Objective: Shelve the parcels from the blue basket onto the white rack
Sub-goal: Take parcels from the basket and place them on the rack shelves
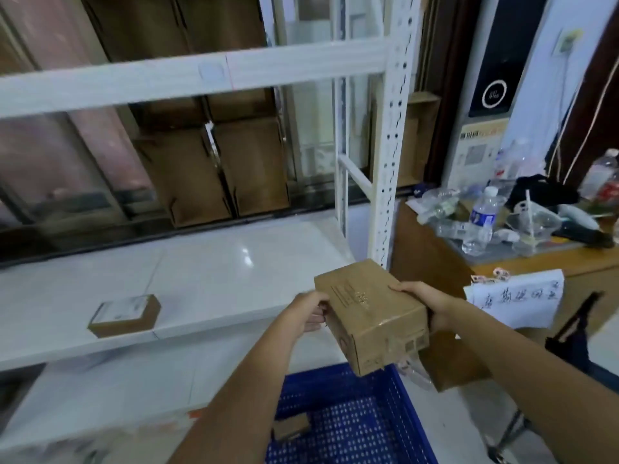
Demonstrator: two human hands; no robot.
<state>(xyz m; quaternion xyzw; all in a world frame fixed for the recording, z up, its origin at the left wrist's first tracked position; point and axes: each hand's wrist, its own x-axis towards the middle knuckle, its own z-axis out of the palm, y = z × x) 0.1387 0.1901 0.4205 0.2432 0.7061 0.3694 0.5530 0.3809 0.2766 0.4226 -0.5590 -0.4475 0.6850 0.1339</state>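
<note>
White rack [390, 135] behind; left hand [310, 311] and right hand [432, 306] grip cardboard parcel [371, 316] ends above blue basket [351, 423].

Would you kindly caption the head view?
Both hands hold a cardboard parcel above the blue basket, facing the white rack.

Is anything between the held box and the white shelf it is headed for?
Nothing visible. Both hands, left and right, hold the box above the blue basket. The shelf ahead is bare; the small parcel sits far left.
</note>
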